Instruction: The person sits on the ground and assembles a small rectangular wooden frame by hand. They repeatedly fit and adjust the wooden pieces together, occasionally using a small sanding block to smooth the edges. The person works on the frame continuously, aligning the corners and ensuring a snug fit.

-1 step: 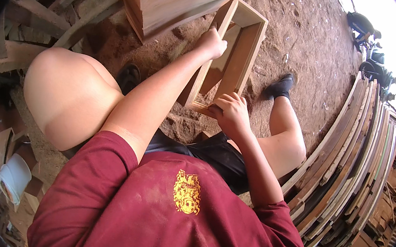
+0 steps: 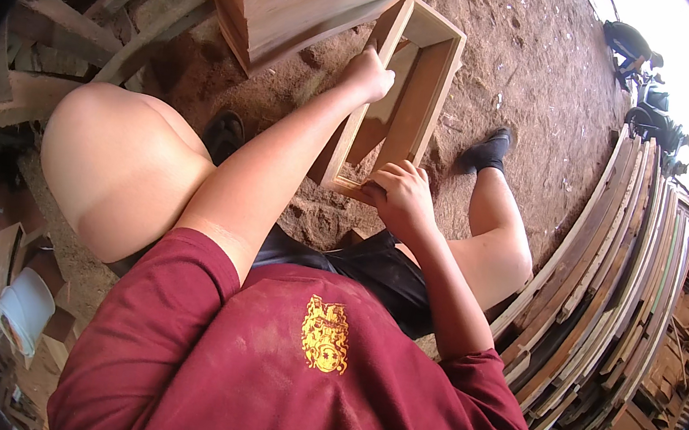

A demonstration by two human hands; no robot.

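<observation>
A rectangular wooden drawer-like box (image 2: 443,78) is held tilted in front of me above the sandy ground, its long sides running away from me. My left hand (image 2: 367,77) is closed round its left long side, fingers over the rim. At the near right corner my right hand (image 2: 404,198) grips the short end, the thumb side against the near wall and the fingers over the edge. Brown panelling shows inside the box; I cannot tell whether its bottom is complete.
A large wooden cabinet-like piece (image 2: 300,10) stands just beyond my left hand. Long boards (image 2: 589,268) are stacked to the right. Curved timber pieces (image 2: 68,31) lie at far left, with a white container (image 2: 26,306) below. Dark shapes, perhaps a person (image 2: 627,48) and motorbikes, are far right.
</observation>
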